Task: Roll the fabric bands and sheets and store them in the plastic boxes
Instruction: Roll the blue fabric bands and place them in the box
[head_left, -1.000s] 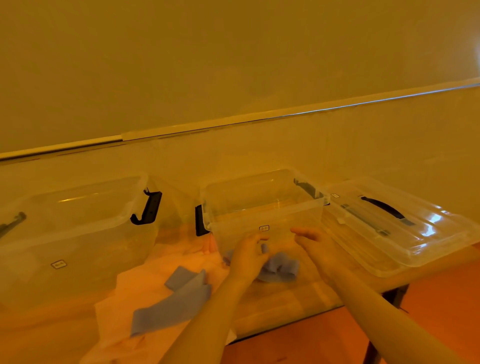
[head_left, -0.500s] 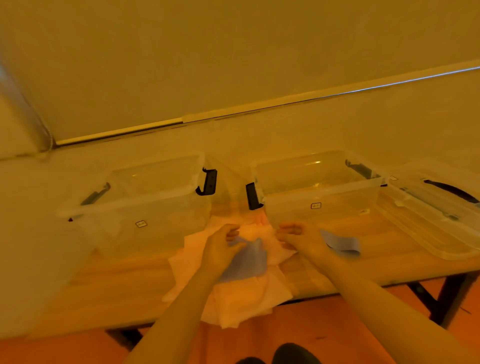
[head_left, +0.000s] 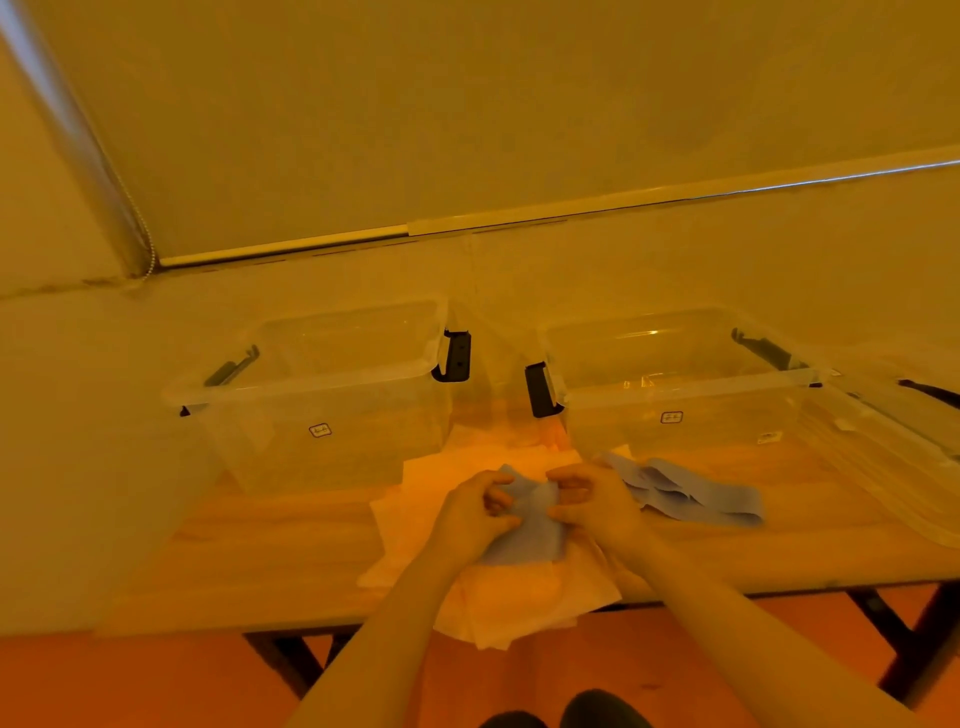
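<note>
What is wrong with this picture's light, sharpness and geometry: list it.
Head view: a strong orange-yellow cast tints everything; wide-angle distortion bends the wall rail; the blue band gripped by the left hand and right hand looks soft; faint glare marks the right plastic box.

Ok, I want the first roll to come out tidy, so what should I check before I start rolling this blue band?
1. Both hands on the band: ok. The left hand and right hand pinch the blue band at its top edge.
2. Band lying flat: not ok, it is bunched between the fingers.
3. Other blue band out of the way: ok, it lies to the right.
4. Box open: ok, the right box has no lid on.
5. Box empty: cannot tell.
</note>
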